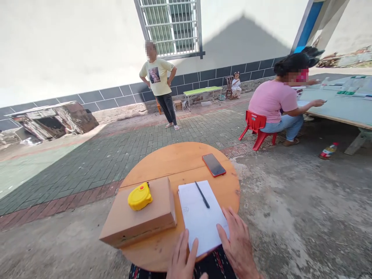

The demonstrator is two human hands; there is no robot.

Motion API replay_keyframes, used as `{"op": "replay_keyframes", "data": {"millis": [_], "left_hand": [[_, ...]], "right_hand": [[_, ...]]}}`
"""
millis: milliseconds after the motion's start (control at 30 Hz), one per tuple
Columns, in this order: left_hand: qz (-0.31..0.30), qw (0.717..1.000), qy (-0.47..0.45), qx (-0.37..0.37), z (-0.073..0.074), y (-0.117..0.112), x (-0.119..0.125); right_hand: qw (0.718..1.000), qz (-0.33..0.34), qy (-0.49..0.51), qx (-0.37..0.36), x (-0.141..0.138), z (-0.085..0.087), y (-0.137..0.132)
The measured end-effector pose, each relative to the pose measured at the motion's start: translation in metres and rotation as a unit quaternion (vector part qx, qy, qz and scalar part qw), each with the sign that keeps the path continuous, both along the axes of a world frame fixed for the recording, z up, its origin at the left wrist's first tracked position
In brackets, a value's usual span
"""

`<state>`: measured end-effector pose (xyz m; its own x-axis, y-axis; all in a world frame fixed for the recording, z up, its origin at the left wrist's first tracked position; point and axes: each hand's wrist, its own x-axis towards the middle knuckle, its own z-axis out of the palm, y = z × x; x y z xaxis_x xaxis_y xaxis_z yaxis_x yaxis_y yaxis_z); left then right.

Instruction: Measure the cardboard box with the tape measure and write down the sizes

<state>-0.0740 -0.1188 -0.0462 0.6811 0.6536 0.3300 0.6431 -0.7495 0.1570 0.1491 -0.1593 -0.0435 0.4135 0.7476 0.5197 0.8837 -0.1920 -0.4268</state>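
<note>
White sheets of paper (197, 221) lie in a stack near the front of a round wooden table (157, 162). At the near left corner of the stack is my left hand (183, 257), fingers stretched out. My right hand (238, 242) rests along the stack's right edge, its thumb and fingers apart. A black pen (202, 195) lies across the upper part of the paper. To the left, a yellow tape measure (140, 197) sits on top of a closed brown cardboard box (145, 221). Beyond the paper lies a phone (214, 164) with a red edge.
A person (158, 77) stands ahead by the wall. On the right, a person in pink (270, 97) sits on a red chair (255, 122) at a large table (340, 100). A bottle (328, 151) stands on the ground. A small child (236, 85) sits beside a green bench (203, 91).
</note>
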Motion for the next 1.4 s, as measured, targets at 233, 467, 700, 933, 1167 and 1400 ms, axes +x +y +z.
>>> {"op": "replay_keyframes", "data": {"millis": [233, 467, 700, 933, 1167, 1400], "left_hand": [[0.011, 0.993, -0.005, 0.116, -0.014, 0.009, 0.015], [0.032, 0.989, -0.04, 0.139, -0.011, 0.02, 0.017], [0.042, 0.988, -0.032, 0.147, 0.003, 0.016, 0.022], [0.117, 0.964, -0.122, 0.205, -0.035, 0.022, 0.044], [0.133, 0.951, -0.178, 0.214, -0.069, 0.034, 0.057], [0.058, 0.951, -0.22, 0.211, -0.05, 0.03, 0.046]], "right_hand": [[0.995, 0.011, -0.09, 0.03, -0.003, 0.004, 0.002], [0.991, 0.029, -0.127, 0.024, 0.0, 0.008, 0.021], [0.993, 0.032, -0.111, 0.007, 0.003, 0.016, 0.023], [0.981, 0.163, -0.042, 0.092, -0.032, 0.064, 0.065], [0.963, 0.268, -0.025, 0.016, -0.135, 0.159, 0.136], [0.965, 0.255, 0.013, -0.056, -0.132, 0.166, 0.142]]}}
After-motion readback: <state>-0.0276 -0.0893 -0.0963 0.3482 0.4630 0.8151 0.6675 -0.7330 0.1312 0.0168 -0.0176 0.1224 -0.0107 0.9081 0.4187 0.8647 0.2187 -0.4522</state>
